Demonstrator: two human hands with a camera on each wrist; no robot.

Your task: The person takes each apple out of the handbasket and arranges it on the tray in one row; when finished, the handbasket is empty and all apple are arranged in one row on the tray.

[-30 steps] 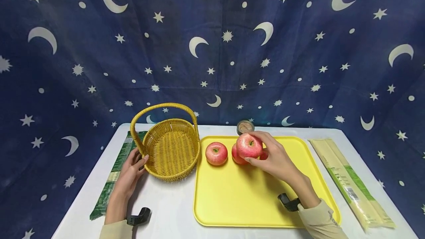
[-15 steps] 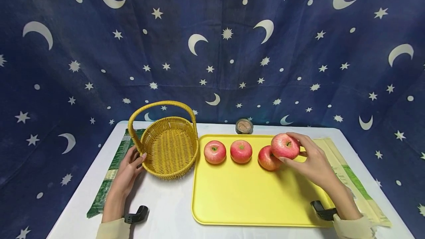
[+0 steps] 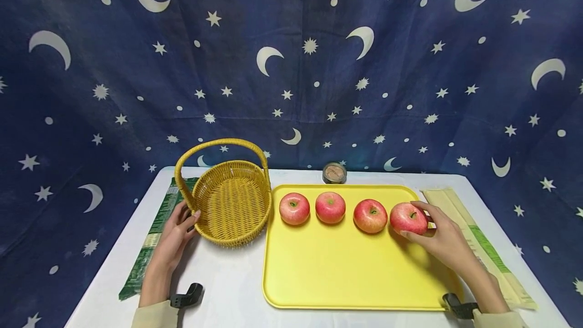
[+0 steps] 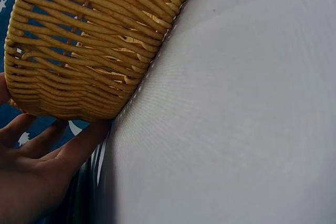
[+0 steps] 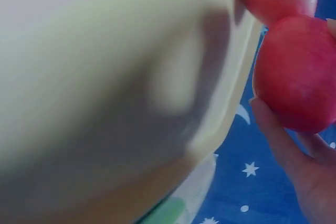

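My right hand (image 3: 444, 234) grips a red apple (image 3: 408, 218) between thumb and fingers at the right end of a row of apples, over the yellow tray (image 3: 337, 277). In the right wrist view this apple (image 5: 299, 72) appears close to the tray surface; whether it touches cannot be told. Left of it on the tray sit three more apples: one (image 3: 370, 215) close by, one (image 3: 330, 207) in the middle, one (image 3: 294, 208) near the tray's left side. My left hand (image 3: 173, 234) holds the rim of a yellow wicker basket (image 3: 234, 206), thumb over the rim, fingers against the outside wall.
A green package (image 3: 150, 247) lies behind the left hand at the table's left side. At the right side lies a long pale package (image 3: 478, 247), partly behind the right forearm. A small round container (image 3: 334, 172) stands beyond the tray's far edge. A starry blue cloth hangs behind.
My right hand has carried the apple rightward from above the middle of the row, then lowered it beside the third apple. My left hand has stayed at the basket.
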